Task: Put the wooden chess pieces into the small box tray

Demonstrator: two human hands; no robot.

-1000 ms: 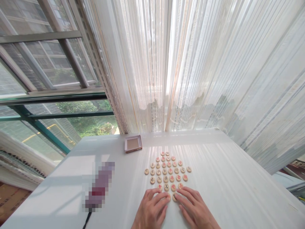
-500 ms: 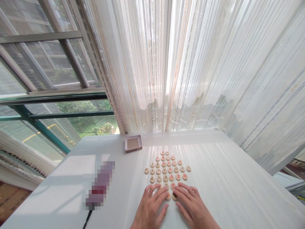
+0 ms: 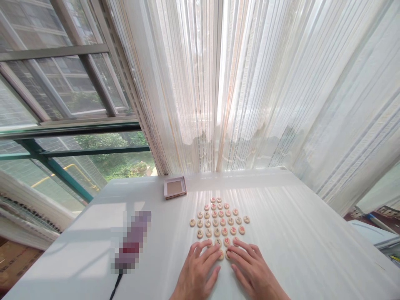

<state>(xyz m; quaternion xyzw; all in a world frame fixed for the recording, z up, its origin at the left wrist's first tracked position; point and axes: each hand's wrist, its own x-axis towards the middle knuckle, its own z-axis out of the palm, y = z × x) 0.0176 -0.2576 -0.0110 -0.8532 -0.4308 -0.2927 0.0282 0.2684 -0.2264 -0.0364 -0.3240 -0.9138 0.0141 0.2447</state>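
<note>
Round wooden Chinese chess pieces [image 3: 223, 222] with red and black characters lie flat on the white table [image 3: 296, 233], set in rows that widen and then narrow toward me. My left hand [image 3: 200, 268] is at the near left of the pattern, fingers spread, fingertips on or beside the pieces of the last two rows. Mirroring it at the near right, my right hand [image 3: 252, 268] also has its fingers apart. Its index finger lies over the nearest right piece [image 3: 228, 254], hiding most of it. Between the hands, a red-marked piece [image 3: 226, 241] stays in sight.
A shallow open box part [image 3: 175, 188] sits at the table's back left. To the left lies a pixelated purple object [image 3: 133, 241] with a black cord [image 3: 116, 286]. Striped curtains [image 3: 237, 91] hang behind the table, beside a window [image 3: 71, 83].
The fingers of my right hand have shifted slightly left and cover more of the nearest right piece. My left hand looks almost unmoved, and the rows keep their layout.
</note>
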